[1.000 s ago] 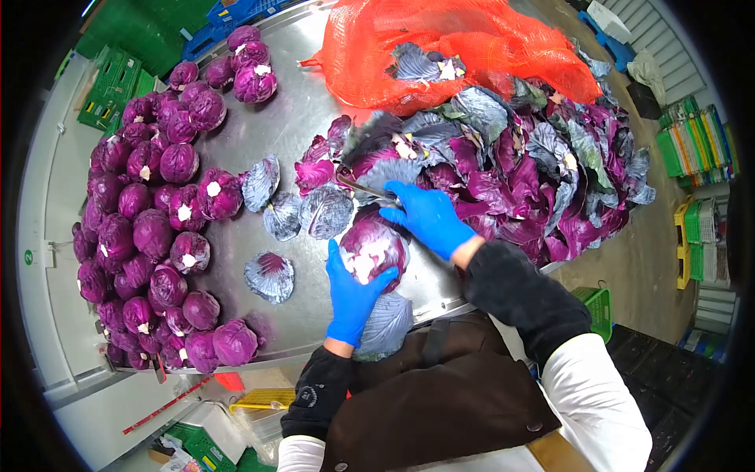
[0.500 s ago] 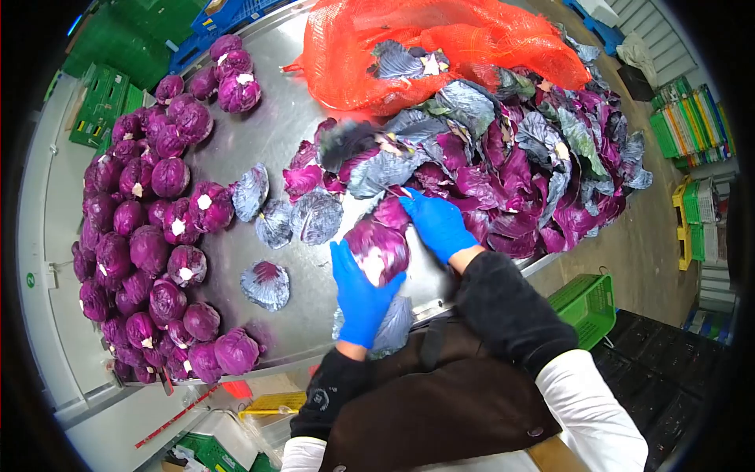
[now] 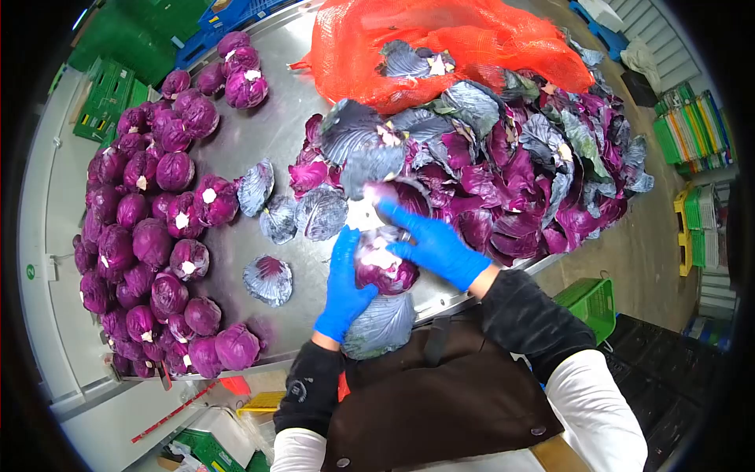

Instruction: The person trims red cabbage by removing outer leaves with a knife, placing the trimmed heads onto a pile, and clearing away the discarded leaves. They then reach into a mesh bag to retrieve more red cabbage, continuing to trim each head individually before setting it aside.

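A red cabbage head (image 3: 387,271) with a pale cut base rests at the near edge of the metal table. My left hand (image 3: 344,287), in a blue glove, holds it from the left side. On its upper right, my gloved right hand (image 3: 436,245) has curled fingers by a blurred purple and white piece; what they grip is unclear. A large grey-blue outer leaf (image 3: 380,326) lies below the head. Loose leaves (image 3: 321,212) lie left of my hands, and a big heap of purple and grey leaves (image 3: 503,185) spreads beyond and to the right.
Many cabbage heads (image 3: 151,242) are piled along the left side of the metal table (image 3: 255,134). A red-orange mesh bag (image 3: 346,63) lies at the far side. A green crate (image 3: 588,307) stands beyond the near right edge, with stacked crates (image 3: 692,130) farther right.
The cabbage head has turned and moved slightly toward me. My right hand has shifted down and right, with its fingers over the head. More of the leaf beneath the head shows.
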Demonstrator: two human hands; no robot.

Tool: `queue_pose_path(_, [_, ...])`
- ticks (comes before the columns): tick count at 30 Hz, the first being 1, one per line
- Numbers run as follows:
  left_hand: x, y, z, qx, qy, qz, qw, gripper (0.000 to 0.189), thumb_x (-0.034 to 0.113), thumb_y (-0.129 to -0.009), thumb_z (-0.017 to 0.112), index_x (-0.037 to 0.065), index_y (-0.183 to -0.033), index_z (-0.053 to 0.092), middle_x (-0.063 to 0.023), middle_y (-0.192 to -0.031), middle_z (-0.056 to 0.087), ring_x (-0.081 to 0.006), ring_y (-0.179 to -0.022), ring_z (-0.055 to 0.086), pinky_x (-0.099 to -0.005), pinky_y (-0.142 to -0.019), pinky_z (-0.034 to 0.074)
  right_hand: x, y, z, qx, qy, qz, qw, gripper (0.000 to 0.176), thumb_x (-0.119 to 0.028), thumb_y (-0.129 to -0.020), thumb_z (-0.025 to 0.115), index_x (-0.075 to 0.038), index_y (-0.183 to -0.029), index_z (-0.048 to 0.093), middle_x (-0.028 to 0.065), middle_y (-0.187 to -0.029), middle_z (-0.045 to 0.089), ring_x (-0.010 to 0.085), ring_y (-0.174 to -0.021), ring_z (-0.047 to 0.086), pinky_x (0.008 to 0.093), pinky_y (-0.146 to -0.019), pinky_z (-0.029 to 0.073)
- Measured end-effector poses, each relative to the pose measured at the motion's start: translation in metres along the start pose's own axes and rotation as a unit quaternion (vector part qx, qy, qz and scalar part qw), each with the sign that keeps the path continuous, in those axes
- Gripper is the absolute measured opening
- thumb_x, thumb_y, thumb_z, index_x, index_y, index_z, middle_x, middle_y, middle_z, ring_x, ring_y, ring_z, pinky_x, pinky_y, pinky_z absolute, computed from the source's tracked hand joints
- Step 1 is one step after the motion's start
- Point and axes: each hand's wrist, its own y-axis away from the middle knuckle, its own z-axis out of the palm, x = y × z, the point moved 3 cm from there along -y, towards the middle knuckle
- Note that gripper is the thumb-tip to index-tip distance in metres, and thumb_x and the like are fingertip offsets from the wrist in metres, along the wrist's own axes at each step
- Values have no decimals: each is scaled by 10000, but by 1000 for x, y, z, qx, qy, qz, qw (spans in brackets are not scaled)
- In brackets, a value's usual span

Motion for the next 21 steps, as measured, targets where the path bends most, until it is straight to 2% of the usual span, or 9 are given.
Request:
queue_pose_path(1, [-3, 5, 5, 80, 40, -13, 996, 1032, 229, -559, 839, 24, -1407, 287, -228, -1454, 265, -378, -1353, 267, -438, -1101, 268, 7, 6, 12, 91, 75, -123, 985, 563, -378, -862, 603, -185, -1362, 431, 190, -1045, 634, 374, -854, 637, 438, -738, 508])
queue_pose_path(2, [17, 6, 24, 95, -105, -31, 989, 1077, 308, -572, 857, -4, -1409, 254, -252, -1437, 271, -399, -1338, 274, -445, -1086, 277, 10, 11, 9, 93, 63, -87, 990, 574, -386, -865, 596, -144, -1359, 428, 182, -1058, 631, 368, -859, 637, 433, -743, 509])
queue_pose_path(7, [18, -8, 33, 102, -48, -72, 991, 1157, 360, -554, 877, -25, -1416, 208, -274, -1418, 273, -425, -1297, 295, -474, -1071, 273, -5, 20, -7, 61, 91, -8, 994, 561, -384, -884, 561, -61, -1327, 441, 183, -1013, 634, 354, -807, 643, 432, -719, 514])
queue_pose_path(9, [17, 2, 37, 130, -105, -59, 984, 1148, 352, -546, 881, -26, -1408, 223, -273, -1414, 283, -429, -1292, 296, -487, -1068, 269, -16, 14, -3, -35, 223, -12, 974, 493, -367, -906, 525, -60, -1288, 470, 206, -895, 636, 353, -742, 640, 447, -685, 512])
queue_pose_path(11, [19, 4, 36, 136, -78, -84, 984, 1127, 355, -562, 871, -22, -1408, 230, -263, -1417, 286, -430, -1294, 292, -491, -1067, 266, 4, -1, 7, 33, 176, -34, 983, 455, -401, -933, 449, -53, -1220, 508, 205, -792, 637, 370, -728, 633, 458, -655, 505])
queue_pose_path(13, [23, 2, 36, 107, -95, -73, 987, 1120, 372, -583, 858, -17, -1415, 216, -260, -1422, 278, -438, -1302, 274, -500, -1071, 252, 25, -29, -8, 42, 152, 34, 987, 474, -441, -939, 415, -39, -1134, 574, 207, -842, 647, 383, -769, 634, 475, -671, 499])
queue_pose_path(15, [32, 27, 42, 83, -167, 14, 982, 1095, 386, -607, 843, -17, -1413, 220, -254, -1421, 271, -431, -1301, 278, -486, -1081, 241, 48, -47, -14, 3, 206, 123, 971, 475, -462, -946, 384, -64, -1011, 637, 197, -890, 653, 387, -816, 633, 489, -700, 494])
queue_pose_path(16, [26, 30, 40, 106, -141, -18, 984, 1095, 368, -602, 851, -18, -1411, 222, -243, -1419, 279, -407, -1302, 288, -469, -1083, 249, 50, -48, -6, 14, 168, 83, 982, 415, -441, -918, 447, -82, -937, 654, 201, -888, 650, 384, -837, 631, 487, -718, 494])
queue_pose_path(21, [-13, 41, 19, 202, 92, -185, 957, 1101, 253, -566, 890, -20, -1406, 234, -183, -1382, 328, -293, -1280, 344, -381, -1074, 293, 59, -45, 9, 61, 120, 111, 985, 295, -332, -816, 610, -61, -929, 628, 194, -879, 653, 376, -820, 631, 482, -718, 494])
